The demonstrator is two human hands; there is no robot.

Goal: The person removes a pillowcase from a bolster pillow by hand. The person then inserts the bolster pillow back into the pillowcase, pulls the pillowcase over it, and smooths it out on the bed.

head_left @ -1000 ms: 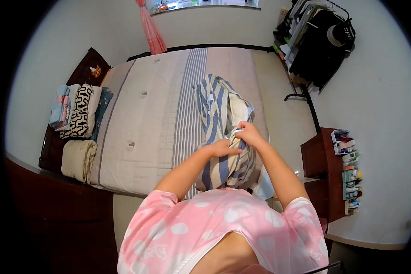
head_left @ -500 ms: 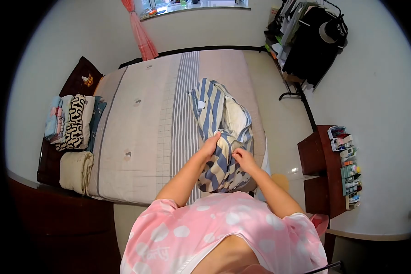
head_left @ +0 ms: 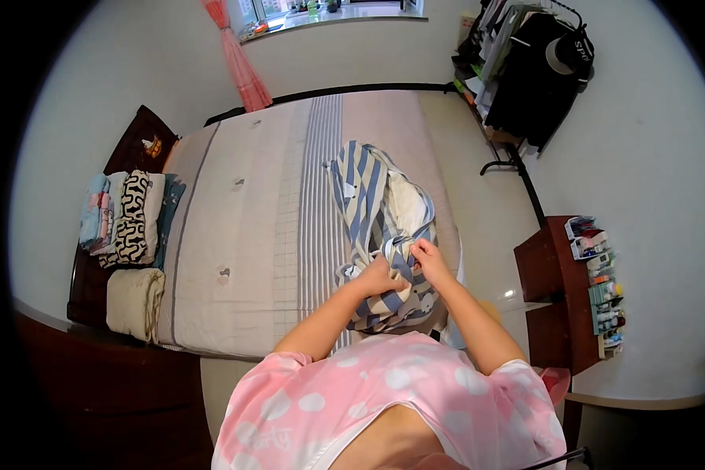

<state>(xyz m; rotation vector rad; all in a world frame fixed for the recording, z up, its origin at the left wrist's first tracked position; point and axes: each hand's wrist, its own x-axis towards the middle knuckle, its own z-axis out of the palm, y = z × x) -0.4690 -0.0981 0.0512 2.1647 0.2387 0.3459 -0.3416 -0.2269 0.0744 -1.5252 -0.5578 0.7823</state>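
Note:
A bunched duvet cover with blue and cream stripes lies heaped on the near right side of the bed. Its cream inner side shows at the upper right of the heap. My left hand is closed on a fold of the striped cloth, with its fingers turned toward the right. Close beside it, my right hand pinches a gathered edge of the same cover. The fingertips of both hands are partly hidden by the folds.
Folded bedding and a cream folded quilt rest at the headboard side, left. A clothes rack stands back right. At right is a dark wooden cabinet with small bottles and boxes. A pink curtain hangs by the window.
My left hand has moved down and right across the cover, drawing cloth with it. My right hand has risen slightly to the right. The folds between them are bunched differently.

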